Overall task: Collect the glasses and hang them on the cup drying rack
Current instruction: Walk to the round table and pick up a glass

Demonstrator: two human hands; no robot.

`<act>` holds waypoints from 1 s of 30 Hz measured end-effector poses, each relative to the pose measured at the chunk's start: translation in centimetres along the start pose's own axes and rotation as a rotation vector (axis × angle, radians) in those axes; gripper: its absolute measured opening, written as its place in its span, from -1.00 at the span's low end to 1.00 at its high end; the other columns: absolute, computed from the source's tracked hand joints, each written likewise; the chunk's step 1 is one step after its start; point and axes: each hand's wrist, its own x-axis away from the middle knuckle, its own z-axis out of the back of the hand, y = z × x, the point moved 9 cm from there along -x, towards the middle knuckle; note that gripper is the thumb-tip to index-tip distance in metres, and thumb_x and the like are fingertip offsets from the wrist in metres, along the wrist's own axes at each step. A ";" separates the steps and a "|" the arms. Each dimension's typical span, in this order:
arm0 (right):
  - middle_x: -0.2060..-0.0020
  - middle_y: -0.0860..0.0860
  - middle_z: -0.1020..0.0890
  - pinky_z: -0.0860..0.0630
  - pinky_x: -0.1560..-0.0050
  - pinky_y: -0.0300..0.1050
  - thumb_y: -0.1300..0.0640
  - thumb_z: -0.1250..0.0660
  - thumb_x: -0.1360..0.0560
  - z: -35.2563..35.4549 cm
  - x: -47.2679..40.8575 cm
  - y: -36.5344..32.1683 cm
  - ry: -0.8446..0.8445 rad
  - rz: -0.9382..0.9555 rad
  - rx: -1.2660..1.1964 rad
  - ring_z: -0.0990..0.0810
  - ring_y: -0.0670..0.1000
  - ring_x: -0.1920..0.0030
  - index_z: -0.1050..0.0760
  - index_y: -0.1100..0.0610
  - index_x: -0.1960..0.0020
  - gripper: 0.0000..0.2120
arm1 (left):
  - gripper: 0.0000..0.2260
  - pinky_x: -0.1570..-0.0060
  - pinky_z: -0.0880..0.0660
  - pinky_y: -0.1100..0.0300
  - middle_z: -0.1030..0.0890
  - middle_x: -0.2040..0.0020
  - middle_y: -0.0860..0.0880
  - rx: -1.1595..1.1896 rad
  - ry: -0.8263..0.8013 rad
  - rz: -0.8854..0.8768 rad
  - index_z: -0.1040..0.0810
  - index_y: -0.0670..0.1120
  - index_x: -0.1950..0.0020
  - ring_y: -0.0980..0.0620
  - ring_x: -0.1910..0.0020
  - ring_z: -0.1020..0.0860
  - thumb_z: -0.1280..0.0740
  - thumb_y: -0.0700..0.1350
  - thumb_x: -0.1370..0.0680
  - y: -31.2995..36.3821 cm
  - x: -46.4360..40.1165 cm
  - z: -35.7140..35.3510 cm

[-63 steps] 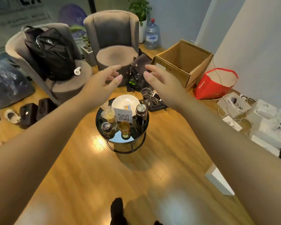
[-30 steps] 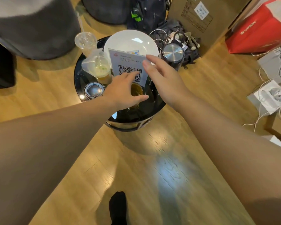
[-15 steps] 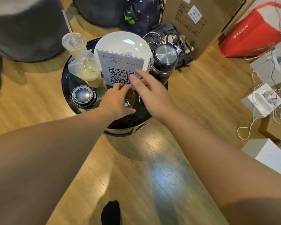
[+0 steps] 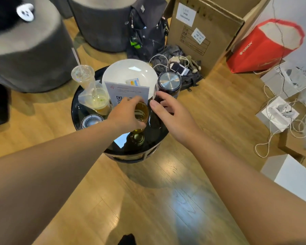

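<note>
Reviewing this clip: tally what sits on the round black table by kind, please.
Amber glass: 1
Plastic takeaway cups: 2
Steel-lidded flask: 1
Lidded can: 1
White plate: 1
QR sign: 1
Total: 7

Left arm: bare, enters frame at 8 o'clock, extends toward 1 o'clock, forearm straight. Left hand (image 4: 126, 114): back of hand up, fingers curled round small amber glass (image 4: 141, 112), thumb low on near side, fingertips at far side; glass held by its side wall.

Right arm: bare, enters at 4 o'clock, extends toward 11 o'clock. Right hand (image 4: 171, 115): palm down and turned inward, fingers spread and loosely bent, empty; thumb tip just beside glass at its 3 o'clock, contact unclear.
</note>
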 end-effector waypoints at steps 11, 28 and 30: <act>-0.59 -0.08 -0.37 -0.35 -0.22 -0.24 -0.23 -0.54 -0.44 13.9 8.7 -14.1 0.145 0.171 0.073 -0.34 0.00 -0.55 -0.18 -0.20 -0.65 -0.11 | -0.23 -0.03 -0.58 0.04 -0.53 -0.22 0.05 -0.070 -0.019 -0.294 -0.40 0.17 -0.39 -0.03 -0.14 -0.51 -0.62 0.15 -0.24 24.2 2.8 18.6; -0.35 -0.21 -0.51 -0.61 -0.10 -0.32 0.05 -0.68 -0.37 43.1 43.9 -35.5 0.625 0.526 -0.048 -0.54 -0.09 -0.31 -0.21 -0.19 -0.57 -0.06 | -0.35 0.25 -0.70 -0.03 -0.52 -0.21 -0.02 0.121 -0.035 -0.576 -0.47 0.15 -0.35 -0.08 -0.04 -0.57 -0.65 0.03 -0.33 68.7 35.2 39.1; -0.30 -0.26 -0.50 -0.64 -0.10 -0.25 0.06 -0.68 -0.36 46.1 49.6 -36.8 0.684 0.534 -0.037 -0.55 -0.05 -0.31 -0.20 -0.19 -0.57 -0.04 | -0.35 0.23 -0.70 -0.03 -0.53 -0.22 -0.04 0.131 -0.050 -0.620 -0.47 0.14 -0.36 -0.12 -0.07 -0.58 -0.66 0.03 -0.33 73.4 40.2 39.7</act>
